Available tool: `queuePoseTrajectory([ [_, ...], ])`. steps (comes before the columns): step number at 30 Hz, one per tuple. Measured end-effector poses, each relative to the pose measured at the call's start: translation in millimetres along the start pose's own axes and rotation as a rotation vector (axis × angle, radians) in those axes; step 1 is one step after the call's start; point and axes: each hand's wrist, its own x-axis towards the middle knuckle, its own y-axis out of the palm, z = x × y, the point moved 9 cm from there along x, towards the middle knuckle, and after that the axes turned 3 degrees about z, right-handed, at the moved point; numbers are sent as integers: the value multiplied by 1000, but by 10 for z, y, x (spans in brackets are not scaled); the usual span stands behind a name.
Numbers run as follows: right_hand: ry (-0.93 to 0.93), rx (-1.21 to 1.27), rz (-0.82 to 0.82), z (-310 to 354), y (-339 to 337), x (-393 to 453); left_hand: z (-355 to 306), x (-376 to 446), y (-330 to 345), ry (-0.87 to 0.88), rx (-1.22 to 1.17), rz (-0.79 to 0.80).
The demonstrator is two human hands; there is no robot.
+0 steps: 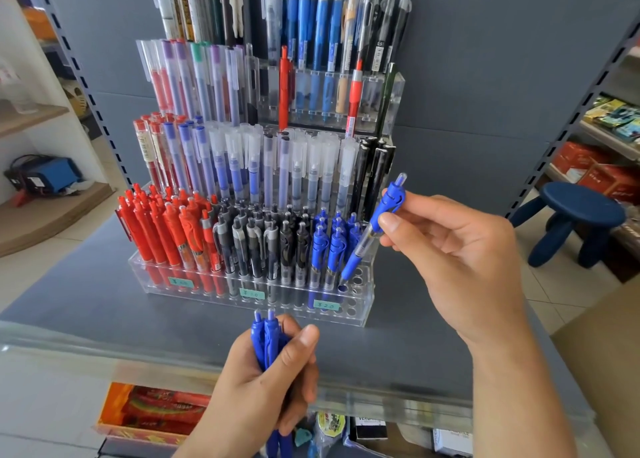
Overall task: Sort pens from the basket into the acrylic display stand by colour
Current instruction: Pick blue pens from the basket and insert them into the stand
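The right hand (pixel 450 249) pinches a single blue retractable pen (pixel 372 229) near its clip end between thumb and fingers, tilting it so the tip drops toward an empty hole in the front row of the acrylic display stand (pixel 360 305). That hole lies just beside the blue pens (pixel 329 246) already standing there, right of the black pens (pixel 263 239) and the red pens (pixel 166 229), so the colour block carries on unbroken. Holding the pen high leaves its lower end free to find the hole. The left hand (pixel 266 381) has its grip closed around a bundle of spare blue pens (pixel 265 340), held upright over the front edge of the grey counter (pixel 86 305), within easy reach as a supply. The basket is not visible.
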Motion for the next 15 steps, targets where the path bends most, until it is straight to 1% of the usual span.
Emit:
queuePoseTrajectory([
  [7, 16, -106, 47, -53, 69, 1, 8, -2, -11, -1, 15, -7],
  [15, 74, -148, 105, -113, 116, 2, 9, 1, -15, 2, 32, -4],
])
